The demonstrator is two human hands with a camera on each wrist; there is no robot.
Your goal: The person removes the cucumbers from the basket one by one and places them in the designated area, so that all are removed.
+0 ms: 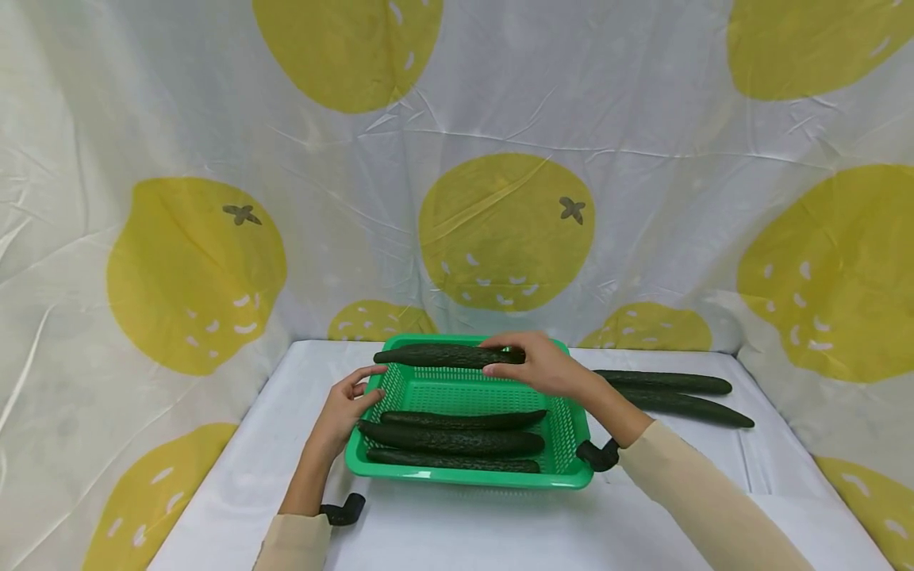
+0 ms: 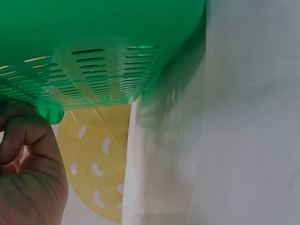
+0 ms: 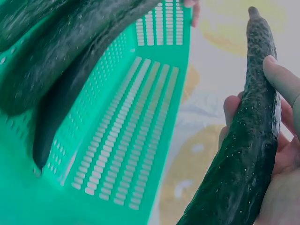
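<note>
Your right hand pinches a cucumber toward its 3 o'clock end, thumb on the near side, fingers over the far side. Long axis runs 9 to 3, about level, narrow tip pointing to 9. It's at the 12 o'clock side of the green basket, crossing the far rim as the head view sees it; your right wrist view shows its tip toward 12 and its body running down to about 7.

Your left hand pinches the basket's rim around 9 to 10 o'clock, fingers bent. Inside, along the 6 o'clock side, three cucumbers lie close together, axes also about 9 to 3. Basket sits on the white worktop, long sides 9 to 3. Two more cucumbers lie there at 3 o'clock, the far one roughly 9 to 3, the near one slanting toward 4; your right arm hides their other ends.
</note>
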